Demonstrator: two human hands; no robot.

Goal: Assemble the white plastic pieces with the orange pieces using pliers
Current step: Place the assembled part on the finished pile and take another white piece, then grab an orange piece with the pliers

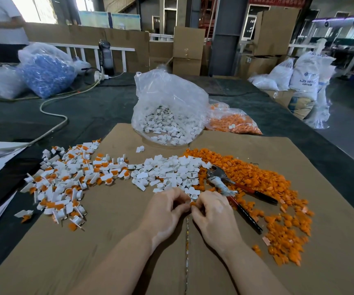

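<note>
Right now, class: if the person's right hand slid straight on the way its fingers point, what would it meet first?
The right hand points up-left, so it would probably meet the left hand's fingers first, then the loose white pieces. Depth is hard to judge.

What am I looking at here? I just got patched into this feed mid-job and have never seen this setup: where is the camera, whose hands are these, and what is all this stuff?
There is no machine: a person works with bare hands, and the single camera sits on their head, looking forward and down. The left hand and right hand meet at the middle of a cardboard sheet, their fingers pinching a small orange piece; whether a white part is also between them is hidden. Just beyond lies a pile of loose white pieces, and to the right a spread of loose orange pieces. The pliers lie unheld on the orange spread. On the left lies a heap of joined white-and-orange pieces. Farther back stand a clear bag of white pieces and a bag of orange pieces.
</note>
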